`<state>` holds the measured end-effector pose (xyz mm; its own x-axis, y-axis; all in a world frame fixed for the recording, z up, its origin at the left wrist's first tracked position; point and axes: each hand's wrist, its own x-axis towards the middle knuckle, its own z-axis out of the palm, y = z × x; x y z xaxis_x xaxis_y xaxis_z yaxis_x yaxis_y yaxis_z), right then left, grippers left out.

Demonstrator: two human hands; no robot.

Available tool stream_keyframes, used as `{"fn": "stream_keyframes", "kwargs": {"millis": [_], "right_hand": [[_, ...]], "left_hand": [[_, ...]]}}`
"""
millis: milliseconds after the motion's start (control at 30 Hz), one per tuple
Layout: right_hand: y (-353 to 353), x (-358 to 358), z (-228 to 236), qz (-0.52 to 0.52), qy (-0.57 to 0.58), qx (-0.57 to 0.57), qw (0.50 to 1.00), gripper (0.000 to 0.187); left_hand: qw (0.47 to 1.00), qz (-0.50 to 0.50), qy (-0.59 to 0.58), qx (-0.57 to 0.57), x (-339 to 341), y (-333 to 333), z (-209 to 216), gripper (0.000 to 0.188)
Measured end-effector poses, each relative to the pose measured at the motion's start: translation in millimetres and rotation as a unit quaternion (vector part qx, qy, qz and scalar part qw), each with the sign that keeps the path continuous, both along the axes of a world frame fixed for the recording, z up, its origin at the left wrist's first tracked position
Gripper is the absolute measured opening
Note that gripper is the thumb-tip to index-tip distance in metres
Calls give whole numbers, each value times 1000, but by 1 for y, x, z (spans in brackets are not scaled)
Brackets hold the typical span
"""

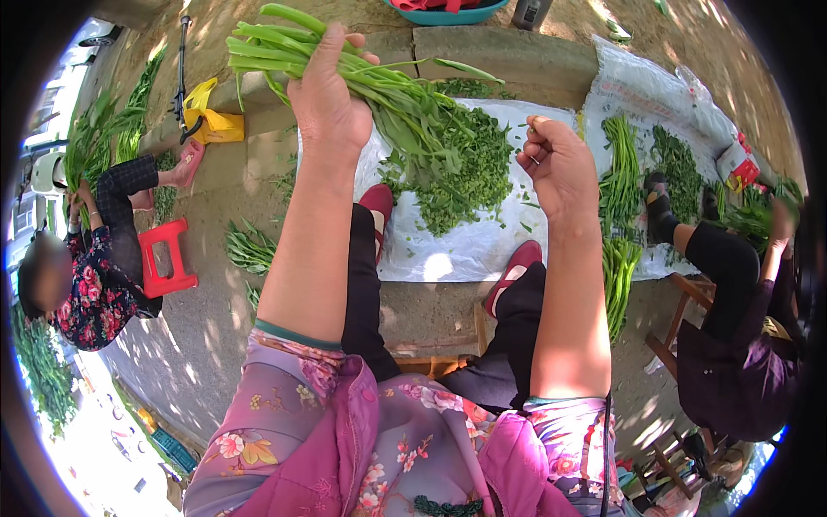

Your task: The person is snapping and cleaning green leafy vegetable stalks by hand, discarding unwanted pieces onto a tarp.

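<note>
My left hand (334, 99) is raised, its fingers wrapped round a bunch of long-stemmed leafy greens (267, 50). The pale green stalks stick out to the left, and the leaves hang to the right over a pile of loose green leaves (469, 172). That pile lies on a white plastic sheet (413, 258) between my feet. To the right of the pile, my right hand (560, 164) is held up with thumb and fingertips pinched together. Whatever sits in that pinch, if anything, is too small to name.
Bundled stalks (618, 164) lie on the sheeting at right, near a seated person (732, 362) handling greens. Another person (95, 293) sits at left beside a red plastic stool (168, 258). A yellow bag (215, 121) and a teal basin (448, 15) stand farther off.
</note>
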<state>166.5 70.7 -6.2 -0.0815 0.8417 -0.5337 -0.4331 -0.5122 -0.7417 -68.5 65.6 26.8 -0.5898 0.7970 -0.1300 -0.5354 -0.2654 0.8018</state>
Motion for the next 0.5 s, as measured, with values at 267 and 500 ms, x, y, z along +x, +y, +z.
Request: {"fn": "stream_keyframes", "kwargs": {"millis": [267,500], "right_hand": [[-2,-1,-2,42,-118,60,990,10],[-2,-5,2,3,-218,231,948,19]], "left_hand": [[1000,-9,12,2,-5,-3,-1,21],[999,-36,7,-3,2,-4,2,23]]}}
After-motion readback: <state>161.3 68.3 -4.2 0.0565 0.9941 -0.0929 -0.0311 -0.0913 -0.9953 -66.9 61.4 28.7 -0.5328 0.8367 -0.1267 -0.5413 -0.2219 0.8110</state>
